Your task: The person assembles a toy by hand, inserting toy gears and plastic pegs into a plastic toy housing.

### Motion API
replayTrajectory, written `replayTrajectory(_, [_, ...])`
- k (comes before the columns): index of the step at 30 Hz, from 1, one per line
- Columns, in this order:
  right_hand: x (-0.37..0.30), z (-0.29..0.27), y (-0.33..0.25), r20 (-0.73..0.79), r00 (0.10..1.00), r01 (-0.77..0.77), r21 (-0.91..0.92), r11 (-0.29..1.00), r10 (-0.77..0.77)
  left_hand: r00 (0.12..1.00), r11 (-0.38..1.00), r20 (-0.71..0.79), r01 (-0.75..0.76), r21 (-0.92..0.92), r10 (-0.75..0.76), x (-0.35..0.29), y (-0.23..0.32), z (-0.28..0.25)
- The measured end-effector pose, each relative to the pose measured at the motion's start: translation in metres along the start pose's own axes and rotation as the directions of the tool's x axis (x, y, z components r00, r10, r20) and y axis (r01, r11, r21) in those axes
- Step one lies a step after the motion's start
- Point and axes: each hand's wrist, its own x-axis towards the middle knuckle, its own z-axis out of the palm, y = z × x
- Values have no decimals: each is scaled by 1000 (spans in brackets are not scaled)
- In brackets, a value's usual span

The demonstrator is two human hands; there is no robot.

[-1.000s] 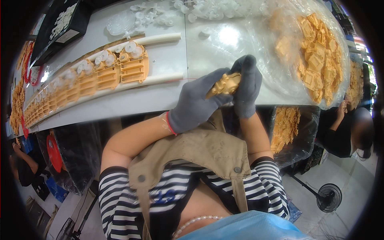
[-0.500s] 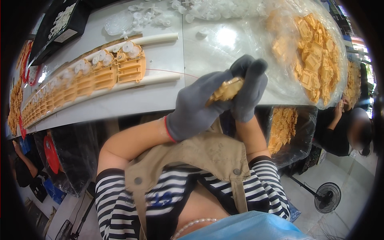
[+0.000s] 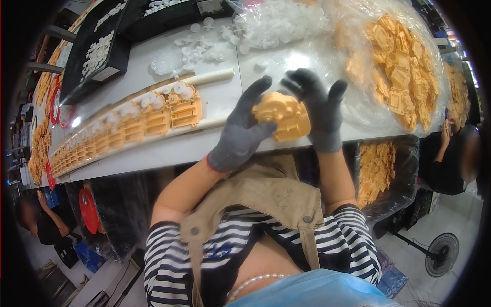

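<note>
A yellow-orange moulded plastic housing (image 3: 283, 116), with round bumps along its top and a flat lower panel, is held over the near part of the table. My left hand (image 3: 243, 123), in a grey glove, grips its left side, thumb across the front. On the other side is my right hand (image 3: 319, 110), also gloved, its fingers spread apart. Whether its palm touches the housing's edge I cannot tell. To the left, a row of similar orange housings (image 3: 115, 135) lies between two white tubes, the rear one (image 3: 209, 77) and the front one (image 3: 207, 124). White round parts (image 3: 179, 89) sit on several of them.
Loose white plastic parts (image 3: 197, 48) and a clear bag of them (image 3: 281, 25) lie at the back. A large clear bag of orange housings (image 3: 401, 71) stands at right. Black bins (image 3: 97, 56) are at far left. Another person (image 3: 445, 163) is at the right.
My hands have moved apart. The housing, earlier mostly covered between both gloves, now faces up in my left hand, and my right fingers have opened. The view has shifted slightly.
</note>
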Motion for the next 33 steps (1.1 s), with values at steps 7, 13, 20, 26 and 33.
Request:
replayTrajectory(7, [-40,-2,6,266,911,398,-772,496,-317,982,922,147,-166,350,121,10,-3,-24])
replayTrajectory(13, [-37,1,0,452,783,574,-790,216,-427,977,861,183,-185,474,109,7,5,-6])
replayTrajectory(20, [-41,-6,-3,469,743,591,-795,140,-477,962,854,243,-230,466,126,17,-3,-5])
replayTrajectory(26, [-14,-20,1,-153,975,-45,-844,534,-159,919,470,234,-366,803,317,51,-25,-10])
replayTrajectory(33, [-2,-88,-109,-63,828,-40,-998,54,-557,963,168,236,-213,962,-131,92,-10,-26])
